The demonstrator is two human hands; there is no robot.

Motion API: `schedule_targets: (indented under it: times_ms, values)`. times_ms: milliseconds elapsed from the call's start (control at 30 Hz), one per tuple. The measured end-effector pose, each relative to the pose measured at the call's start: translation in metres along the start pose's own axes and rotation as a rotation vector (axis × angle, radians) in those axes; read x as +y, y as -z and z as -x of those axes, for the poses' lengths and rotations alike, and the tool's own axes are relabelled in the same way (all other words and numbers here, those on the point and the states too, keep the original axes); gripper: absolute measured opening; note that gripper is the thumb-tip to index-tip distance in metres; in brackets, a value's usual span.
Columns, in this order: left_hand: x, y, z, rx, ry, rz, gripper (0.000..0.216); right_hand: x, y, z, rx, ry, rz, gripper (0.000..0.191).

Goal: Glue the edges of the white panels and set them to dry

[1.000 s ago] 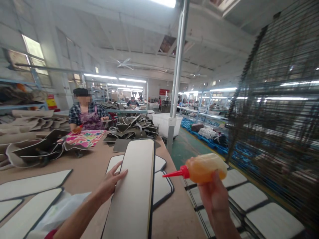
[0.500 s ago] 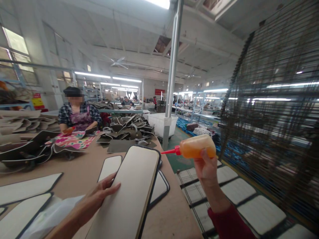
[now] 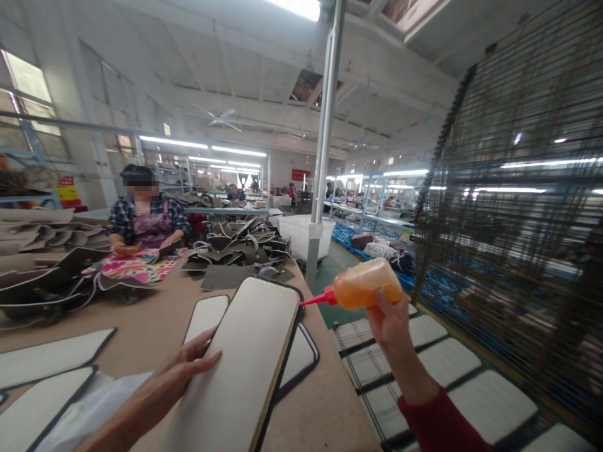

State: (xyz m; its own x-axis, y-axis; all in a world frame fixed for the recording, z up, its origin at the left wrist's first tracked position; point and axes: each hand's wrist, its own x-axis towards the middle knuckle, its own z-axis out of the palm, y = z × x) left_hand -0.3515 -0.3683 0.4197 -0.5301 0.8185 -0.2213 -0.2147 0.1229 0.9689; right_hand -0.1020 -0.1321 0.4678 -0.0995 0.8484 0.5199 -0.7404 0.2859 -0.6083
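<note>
While your left hand (image 3: 188,370) braces tilted panel (image 3: 245,358) above bench (image 3: 155,320), fingers flat, your right hand (image 3: 389,323) grips orange bottle (image 3: 365,285), fingers closed, nozzle (image 3: 316,300) pointed at panel edge.

A dark red sleeve (image 3: 438,420) ends short of the right hand (image 3: 389,323); left forearm (image 3: 127,414) bare.

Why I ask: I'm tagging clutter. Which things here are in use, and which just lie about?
In use: left hand on the cream panel; right hand gripping the orange squeeze bottle, nozzle at its edge.
Lying about: flat panels on the table; dark pieces; white bin.
</note>
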Motion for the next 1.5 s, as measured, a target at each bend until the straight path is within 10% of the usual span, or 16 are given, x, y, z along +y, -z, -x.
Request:
schedule_targets:
  times_ms: [200,833,1133,1400,1500]
  values:
    - [-0.001,-0.006,-0.006,0.010,-0.043,0.040,0.069,0.016,-0.004,0.045,-0.065,-0.261,-0.088,0.062]
    - [-0.002,-0.029,-0.020,-0.266,-0.004,0.169,0.058,0.052,-0.008,0.037,0.085,-0.078,0.056,0.064]
    - [0.005,-0.026,-0.033,-0.144,0.034,0.164,0.067,0.059,0.029,0.135,-0.145,-0.268,0.174,0.066]
    - [-0.002,-0.025,-0.035,-0.256,0.056,0.122,0.063,0.053,0.008,0.046,0.166,-0.016,0.133,0.057]
    - [-0.003,-0.023,-0.040,-0.263,0.054,0.136,0.060,0.055,0.013,0.060,0.144,-0.089,0.122,0.056]
